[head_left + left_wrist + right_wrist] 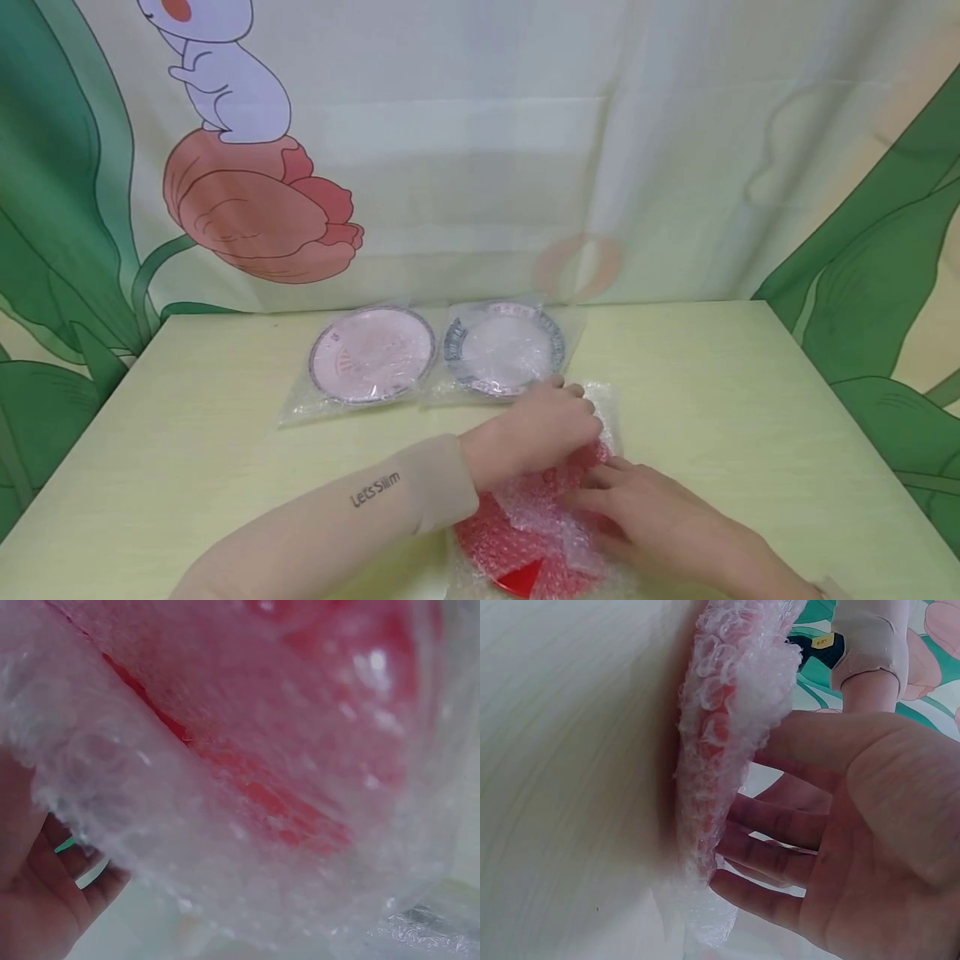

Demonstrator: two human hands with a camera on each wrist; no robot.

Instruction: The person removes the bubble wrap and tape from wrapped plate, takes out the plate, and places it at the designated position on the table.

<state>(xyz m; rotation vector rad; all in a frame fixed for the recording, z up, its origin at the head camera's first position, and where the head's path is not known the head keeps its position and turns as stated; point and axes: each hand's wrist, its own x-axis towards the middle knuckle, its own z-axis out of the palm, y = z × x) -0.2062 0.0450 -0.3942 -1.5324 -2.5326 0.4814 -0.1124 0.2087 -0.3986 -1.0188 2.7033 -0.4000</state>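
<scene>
A red, round-edged object (517, 577), apparently a plate, lies in bubble wrap (536, 508) at the near side of the table. My left hand (551, 421) reaches across it, its curled fingers gripping the wrap near the far end. My right hand (648, 512) rests against the right side of the package. The right wrist view shows the right hand's fairly straight fingers (769, 896) touching the edge of the bubble wrap (712, 735). In the left wrist view, the bubble wrap (187, 847) fills most of the picture, with red showing along a gap between its layers.
Behind the package, two round plates in clear plastic bags lie side by side: a pale pink one (382, 354) on the left and a white one with a blue-grey rim (510, 346) on the right. A printed curtain (465, 167) hangs along the table's (750, 417) back edge.
</scene>
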